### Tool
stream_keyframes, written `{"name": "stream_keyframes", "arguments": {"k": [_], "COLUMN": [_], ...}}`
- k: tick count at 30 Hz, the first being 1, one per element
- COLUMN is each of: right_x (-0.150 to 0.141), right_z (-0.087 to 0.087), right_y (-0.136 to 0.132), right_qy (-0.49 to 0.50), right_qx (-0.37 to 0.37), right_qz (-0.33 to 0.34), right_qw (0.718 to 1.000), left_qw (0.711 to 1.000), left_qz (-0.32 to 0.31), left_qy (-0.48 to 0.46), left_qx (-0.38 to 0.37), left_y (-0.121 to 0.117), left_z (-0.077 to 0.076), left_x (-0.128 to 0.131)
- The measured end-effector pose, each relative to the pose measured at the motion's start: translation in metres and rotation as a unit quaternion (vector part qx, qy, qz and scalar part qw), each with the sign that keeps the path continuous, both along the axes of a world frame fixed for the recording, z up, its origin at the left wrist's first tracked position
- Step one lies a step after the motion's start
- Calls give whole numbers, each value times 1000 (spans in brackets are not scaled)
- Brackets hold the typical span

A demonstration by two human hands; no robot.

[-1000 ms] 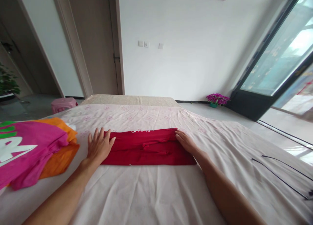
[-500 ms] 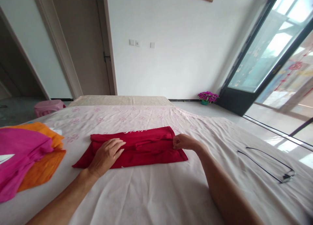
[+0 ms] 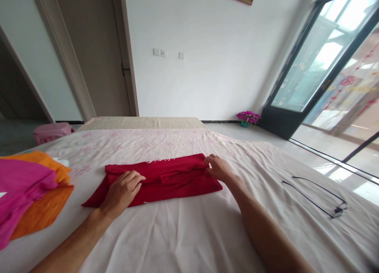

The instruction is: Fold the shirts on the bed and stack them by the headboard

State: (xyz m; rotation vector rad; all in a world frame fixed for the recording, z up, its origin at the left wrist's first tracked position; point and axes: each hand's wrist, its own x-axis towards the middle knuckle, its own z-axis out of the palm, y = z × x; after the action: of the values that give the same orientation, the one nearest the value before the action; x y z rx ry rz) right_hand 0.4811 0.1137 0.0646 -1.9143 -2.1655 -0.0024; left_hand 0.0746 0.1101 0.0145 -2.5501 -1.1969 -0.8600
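A red T-shirt (image 3: 177,184) with white lettering along its far edge lies folded into a long strip on the bed, its folds loose in the middle. My left hand (image 3: 124,190) lies on the left part of the shirt, fingers stretched out over the cloth. At the right end, my right hand (image 3: 219,168) has its fingers bent in a pinch on the shirt's edge, near the far corner. The left near corner of the shirt spreads out past my left wrist.
Magenta (image 3: 26,186) and orange (image 3: 44,215) garments lie heaped at the left. Black-framed glasses (image 3: 337,211) rest on the pale bed sheet (image 3: 189,241) at the right. Beyond the bed are a pink stool (image 3: 53,132), purple flowers (image 3: 248,117) and a glass door (image 3: 308,67).
My left hand has moved from the shirt's left end onto its cloth. My right hand has curled its fingers at the right edge. The shirt sits slightly tilted, and the view has turned right.
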Motion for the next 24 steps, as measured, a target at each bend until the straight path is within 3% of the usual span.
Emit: {"name": "stream_keyframes", "arguments": {"k": [4,10,14,17,24], "right_x": [-6,-1,-5,-10,-11], "right_z": [-4,7,1,-2,22], "right_y": [2,-2,-2,-1,-10], "right_qy": [-7,15,-1,-9,-22], "right_qx": [19,19,-1,10,5], "right_qz": [21,19,58,50,51], "right_qw": [1000,1000,998,999,998], "left_qw": [1000,999,999,999,999], "left_qz": [17,37,35,29,30], "left_qy": [-5,-12,-9,-18,-29], "left_qx": [0,9,8,10,12], "left_y": [-1,-3,-3,-3,-3], "left_z": [2,4,4,4,5], "left_x": [0,2,1,0,0]}}
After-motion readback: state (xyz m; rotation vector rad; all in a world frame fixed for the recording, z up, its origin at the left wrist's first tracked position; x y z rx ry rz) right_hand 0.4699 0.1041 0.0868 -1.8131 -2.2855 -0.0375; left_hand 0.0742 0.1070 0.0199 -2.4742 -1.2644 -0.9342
